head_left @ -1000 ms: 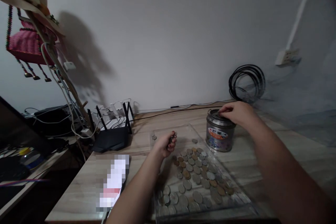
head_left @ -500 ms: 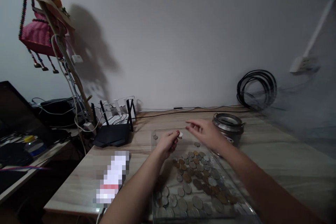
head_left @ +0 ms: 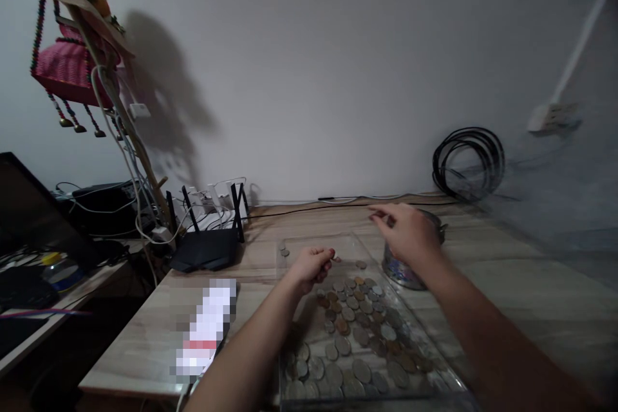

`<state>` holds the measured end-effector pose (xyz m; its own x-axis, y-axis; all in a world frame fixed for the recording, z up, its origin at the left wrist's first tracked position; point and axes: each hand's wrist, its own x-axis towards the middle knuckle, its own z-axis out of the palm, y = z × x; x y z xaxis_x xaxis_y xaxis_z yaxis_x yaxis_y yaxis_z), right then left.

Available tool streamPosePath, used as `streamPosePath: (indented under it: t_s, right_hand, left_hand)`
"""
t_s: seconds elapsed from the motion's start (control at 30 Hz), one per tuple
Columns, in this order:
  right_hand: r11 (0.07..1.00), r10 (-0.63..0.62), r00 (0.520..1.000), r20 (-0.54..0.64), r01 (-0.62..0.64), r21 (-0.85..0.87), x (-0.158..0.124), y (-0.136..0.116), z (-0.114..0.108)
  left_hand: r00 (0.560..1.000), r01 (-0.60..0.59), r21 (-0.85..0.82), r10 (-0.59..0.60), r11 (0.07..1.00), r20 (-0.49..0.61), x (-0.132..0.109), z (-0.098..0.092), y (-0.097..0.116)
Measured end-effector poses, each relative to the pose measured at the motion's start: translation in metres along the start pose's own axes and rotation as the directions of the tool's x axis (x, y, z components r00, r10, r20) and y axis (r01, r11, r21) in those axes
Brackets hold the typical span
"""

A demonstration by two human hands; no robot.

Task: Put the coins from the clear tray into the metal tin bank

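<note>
1. Coins (head_left: pixel 348 314) strewn loose inside a clear tray (head_left: pixel 371 401), on the wood-grain worktop (head_left: pixel 130 335).
2. Left hand (head_left: pixel 311 267) above the tray, grip clenched, small blurred coin (head_left: pixel 337 259) at the fingertips.
3. Right hand (head_left: pixel 410 235) blurred, partly hiding the metal tin (head_left: pixel 402 272) beside the tray, fingers bent; cannot tell whether grasping anything.
4. Beyond, black router (head_left: pixel 206 250) leftward, coiled black cable (head_left: pixel 437 172) rightward against the wall.
</note>
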<state>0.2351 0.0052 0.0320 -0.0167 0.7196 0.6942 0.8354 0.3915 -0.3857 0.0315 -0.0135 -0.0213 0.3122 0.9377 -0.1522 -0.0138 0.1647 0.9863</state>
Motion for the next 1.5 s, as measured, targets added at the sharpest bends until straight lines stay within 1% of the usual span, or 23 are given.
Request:
streamPosePath:
  t_s: [0.07,0.13,0.23,0.33,0.4,0.47,0.53,0.57,0.6,0.63,0.7,0.73,0.77,0.9,1.0,1.03,1.1,1.17,1.2,1.27,1.33,1.4,1.5]
  right_hand:
    - [0.966,0.164,0.983,-0.085,-0.177,-0.189,0.01,0.021,-0.018]
    - [0.917,0.291,0.955,-0.06,-0.296,-0.269,0.017,0.04,-0.03]
    - [0.899,0.389,0.92,0.055,-0.366,-0.238,0.022,0.063,-0.034]
    - [0.915,0.377,0.92,0.109,-0.352,-0.198,0.023,0.071,-0.03]
    - [0.938,0.315,0.946,0.081,-0.297,-0.178,0.023,0.067,-0.029]
    - [0.97,0.193,0.98,-0.058,-0.199,-0.139,0.021,0.055,-0.028]
    - [0.997,0.022,0.983,-0.183,-0.034,-0.063,0.017,0.036,-0.025]
    - [0.998,-0.06,0.984,-0.169,0.06,-0.003,0.014,0.024,-0.021]
    - [0.987,-0.133,0.987,-0.088,0.14,0.074,0.009,0.012,-0.016]
    - [0.967,-0.204,0.978,0.045,0.194,0.163,0.004,0.001,-0.009]
    - [0.936,-0.307,0.906,0.29,0.233,0.263,-0.008,-0.019,0.009]
    - [0.934,-0.328,0.874,0.359,0.242,0.264,-0.014,-0.026,0.019]
    - [0.937,-0.329,0.861,0.388,0.248,0.245,-0.019,-0.032,0.027]
    - [0.963,-0.251,0.883,0.396,0.188,0.19,-0.028,-0.041,0.046]
    - [0.978,-0.169,0.915,0.367,0.109,0.18,-0.021,-0.036,0.035]
    - [0.984,-0.137,0.941,0.311,0.093,0.153,-0.017,-0.031,0.026]
    - [0.999,-0.042,0.992,0.121,0.038,0.032,-0.007,-0.016,0.005]
    - [0.987,0.089,0.994,-0.059,-0.096,-0.128,0.004,0.005,-0.017]
    - [0.966,0.166,0.983,-0.083,-0.179,-0.189,0.009,0.016,-0.027]
    - [0.926,0.296,0.955,-0.036,-0.296,-0.234,0.015,0.037,-0.039]
    - [0.918,0.355,0.934,0.034,-0.341,-0.204,0.019,0.052,-0.042]
    - [0.925,0.356,0.933,0.048,-0.344,-0.164,0.02,0.061,-0.038]
    - [0.945,0.293,0.956,0.025,-0.286,-0.161,0.02,0.066,-0.032]
  left_hand:
    - [1.0,0.01,-0.004,-0.01,1.0,0.002,0.001,0.0,-0.001]
    - [1.0,0.017,-0.006,-0.017,1.0,0.002,0.001,0.0,-0.001]
    - [1.0,0.026,-0.013,-0.026,1.0,0.0,0.0,0.0,0.001]
    - [0.999,0.039,-0.045,-0.038,0.998,0.025,-0.002,-0.001,0.003]
    - [0.998,0.049,-0.071,-0.045,0.996,0.05,-0.003,-0.001,0.005]
    - [0.997,0.052,-0.097,-0.045,0.994,0.068,-0.003,-0.002,0.005]
    - [0.997,0.042,-0.128,-0.034,0.991,0.071,-0.003,-0.003,0.006]
    - [0.998,0.031,-0.141,-0.022,0.99,0.061,-0.002,-0.003,0.006]
    - [0.999,0.016,-0.151,-0.009,0.988,0.046,-0.001,-0.004,0.005]
    - [1.0,0.0,-0.157,0.004,0.988,0.028,-0.001,-0.004,0.005]
    - [1.0,-0.028,-0.158,0.028,0.987,-0.003,0.001,-0.005,0.004]
    - [0.999,-0.035,-0.152,0.033,0.988,-0.012,0.001,-0.005,0.003]
    - [0.999,-0.036,-0.144,0.033,0.989,-0.018,0.002,-0.005,0.002]
    - [1.0,-0.001,-0.113,0.0,0.994,-0.012,0.001,-0.003,0.0]
    - [0.997,0.06,-0.171,-0.05,0.983,0.063,0.0,-0.003,0.003]
    - [0.992,0.104,-0.22,-0.085,0.97,0.092,0.0,-0.004,0.005]
    - [0.98,0.193,-0.355,-0.16,0.915,0.121,0.001,-0.007,0.008]
    - [0.975,0.219,-0.499,-0.201,0.838,0.091,0.003,-0.012,0.01]
    - [0.976,0.207,-0.555,-0.211,0.806,0.058,0.004,-0.014,0.01]
    - [0.973,0.18,-0.62,-0.23,0.763,-0.001,0.005,-0.017,0.01]
    - [0.968,0.173,-0.643,-0.248,0.746,-0.027,0.005,-0.018,0.01]
    - [0.968,0.179,-0.648,-0.251,0.74,-0.018,0.005,-0.017,0.01]
    - [0.968,0.192,-0.654,-0.249,0.731,0.006,0.004,-0.015,0.01]
